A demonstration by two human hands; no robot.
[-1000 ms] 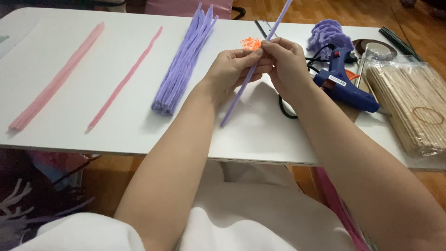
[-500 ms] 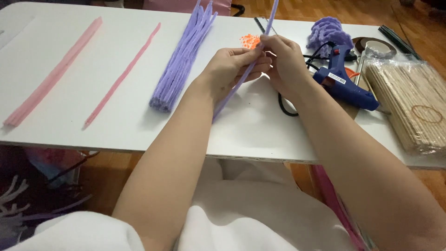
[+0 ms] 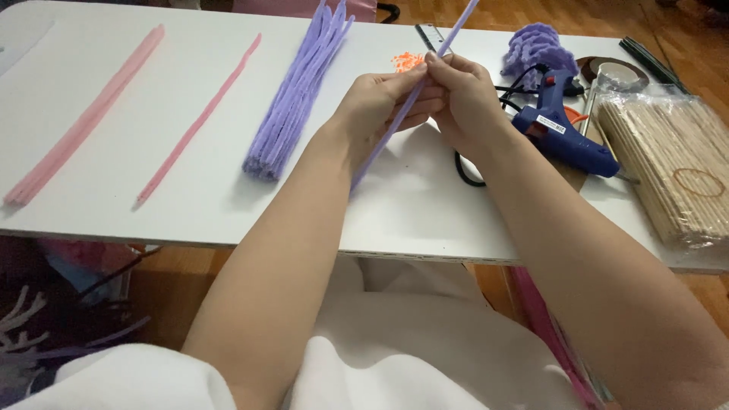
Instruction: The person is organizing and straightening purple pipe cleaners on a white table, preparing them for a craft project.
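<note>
Step in hand: both hands pinch one purple pipe cleaner (image 3: 414, 95) above table (image 3: 425, 212) centre. Left hand (image 3: 380, 102), right hand (image 3: 463, 95) fingers closed on it. I judge next needs firm grip.

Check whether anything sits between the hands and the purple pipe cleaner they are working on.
Nothing visible does: both the left hand and right hand already grip the purple pipe cleaner directly above the white table.

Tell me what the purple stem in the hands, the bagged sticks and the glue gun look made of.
Purple stem: fuzzy chenille pile, matte; any wire core is hidden. It is held by the left hand and right hand.
Sticks: pale wood or bamboo, straight, in a glossy clear plastic bag.
Glue gun: smooth blue moulded plastic, slight sheen.
</note>
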